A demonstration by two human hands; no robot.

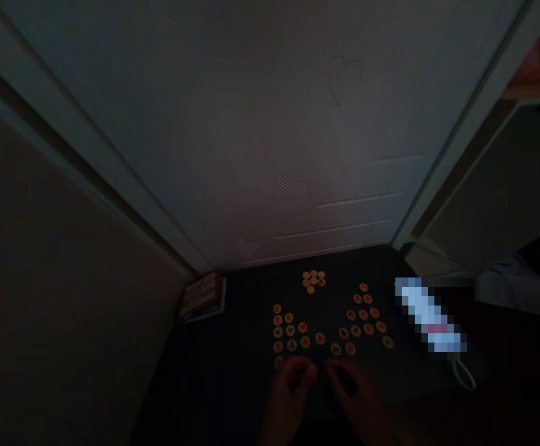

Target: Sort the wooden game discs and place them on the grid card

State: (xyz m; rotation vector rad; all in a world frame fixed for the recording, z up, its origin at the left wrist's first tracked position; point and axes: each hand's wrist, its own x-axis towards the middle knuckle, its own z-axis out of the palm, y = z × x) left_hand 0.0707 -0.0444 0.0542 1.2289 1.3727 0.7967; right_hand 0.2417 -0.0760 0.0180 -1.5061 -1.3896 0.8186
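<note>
My left hand (292, 390) is low in the middle of the view, fingers curled and thumb against them. A small pale spot shows at its fingertips, too dim to name. Close beside it, my right hand (356, 393) is curled with thumb and index drawn together; what it holds, if anything, is hidden. Just beyond the hands lie round Chinese chess pieces with red or dark marks. On the left they form a stepped triangle (291, 331), on the right a slanting triangle (363, 314), joined by a few single pieces (320, 339). One piece (279, 363) is partly behind my left hand.
Farther back is a cluster of mostly plain discs (314, 280) on the dark tabletop (246, 347). A small box or book (202, 296) stands at the left corner. A bright, pixelated phone-like object (430, 316) with a strap (464, 375) is at right. A white panel (251, 136) with embossed hearts rises behind.
</note>
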